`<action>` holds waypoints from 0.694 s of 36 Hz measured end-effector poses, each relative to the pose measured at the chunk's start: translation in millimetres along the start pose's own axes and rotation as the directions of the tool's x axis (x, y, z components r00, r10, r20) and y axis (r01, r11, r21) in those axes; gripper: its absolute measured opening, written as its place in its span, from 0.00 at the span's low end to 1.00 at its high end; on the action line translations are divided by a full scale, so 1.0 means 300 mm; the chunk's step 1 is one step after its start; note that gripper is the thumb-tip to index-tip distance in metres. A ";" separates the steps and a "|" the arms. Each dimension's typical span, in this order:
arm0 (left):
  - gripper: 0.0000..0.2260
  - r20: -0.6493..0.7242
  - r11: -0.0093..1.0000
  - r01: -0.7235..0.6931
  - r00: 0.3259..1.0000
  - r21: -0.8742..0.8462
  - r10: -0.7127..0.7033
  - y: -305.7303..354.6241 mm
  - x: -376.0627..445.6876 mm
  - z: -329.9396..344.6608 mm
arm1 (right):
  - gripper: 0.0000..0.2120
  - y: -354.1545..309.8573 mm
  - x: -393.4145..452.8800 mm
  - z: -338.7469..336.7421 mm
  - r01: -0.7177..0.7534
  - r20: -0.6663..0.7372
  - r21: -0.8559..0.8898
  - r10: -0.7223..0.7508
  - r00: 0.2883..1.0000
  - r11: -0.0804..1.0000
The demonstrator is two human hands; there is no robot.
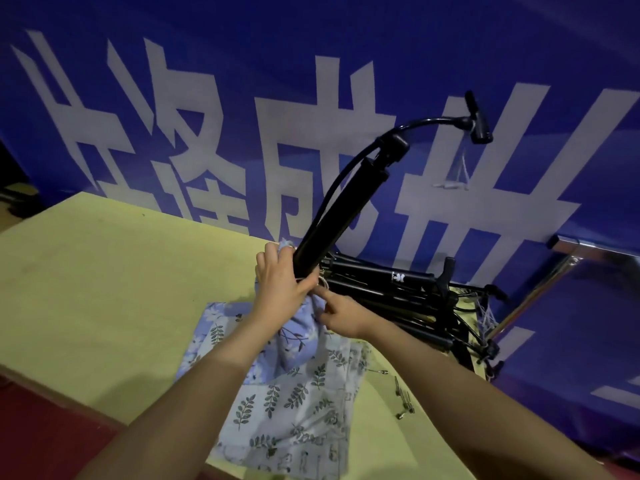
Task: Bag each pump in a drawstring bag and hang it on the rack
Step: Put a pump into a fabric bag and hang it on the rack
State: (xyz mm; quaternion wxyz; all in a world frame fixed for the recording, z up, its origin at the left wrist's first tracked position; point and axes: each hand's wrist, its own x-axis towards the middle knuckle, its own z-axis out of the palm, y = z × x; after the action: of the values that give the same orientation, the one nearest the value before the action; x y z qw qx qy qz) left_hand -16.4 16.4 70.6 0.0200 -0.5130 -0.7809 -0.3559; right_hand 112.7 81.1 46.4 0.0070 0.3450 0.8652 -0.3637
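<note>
Against the blue banner (311, 46), our left hand (282, 282) grips bag mouth and black floor pump (341, 209) standing in the floral drawstring bag (301, 336), right hand (341, 315) pinching the cord beside it; most of it juts out top-heavy, so it could tip free

The lower end of the pump (341, 209) I hold is hidden inside the blue floral bag (301, 327) and behind my left hand (282, 282). My right hand (341, 315) covers part of the bag's mouth; its cord is barely discernible. The pile of pumps (398, 299) overlaps, so I cannot count them. The rack (568, 251) is cut off at the right edge. The small metal items (403, 400) near right are too small to identify.
</note>
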 end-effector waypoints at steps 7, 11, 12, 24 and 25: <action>0.26 0.018 0.997 0.064 0.998 -0.043 -0.064 -0.054 -0.039 -0.001 | 0.16 -0.001 0.008 0.017 0.025 -0.231 -0.074 -0.041 0.972 0.997; 0.18 0.036 0.998 0.062 0.998 -0.027 -0.061 -0.072 -0.062 0.018 | 0.13 -0.019 -0.018 -0.014 0.171 -0.461 0.317 -0.006 0.888 0.933; 0.18 0.046 0.998 0.056 0.997 -0.025 -0.055 -0.073 -0.067 0.023 | 0.11 -0.032 -0.023 -0.019 0.210 -0.480 0.361 -0.012 0.877 0.909; 0.20 0.146 0.993 0.118 0.982 0.013 -0.119 -0.072 -0.111 0.093 | 0.15 -0.091 -0.012 0.008 0.288 -0.626 0.481 0.095 0.774 0.828; 0.20 0.155 0.992 0.123 0.980 0.014 -0.124 -0.072 -0.116 0.097 | 0.14 -0.095 -0.006 0.012 0.284 -0.644 0.472 0.107 0.757 0.835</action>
State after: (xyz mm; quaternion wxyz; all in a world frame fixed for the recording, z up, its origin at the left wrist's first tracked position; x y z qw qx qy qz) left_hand -7.8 1.1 23.4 -0.0619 -0.4898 -0.8111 -0.3137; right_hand 96.2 63.7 62.0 -0.4078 0.3929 0.6895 -0.4515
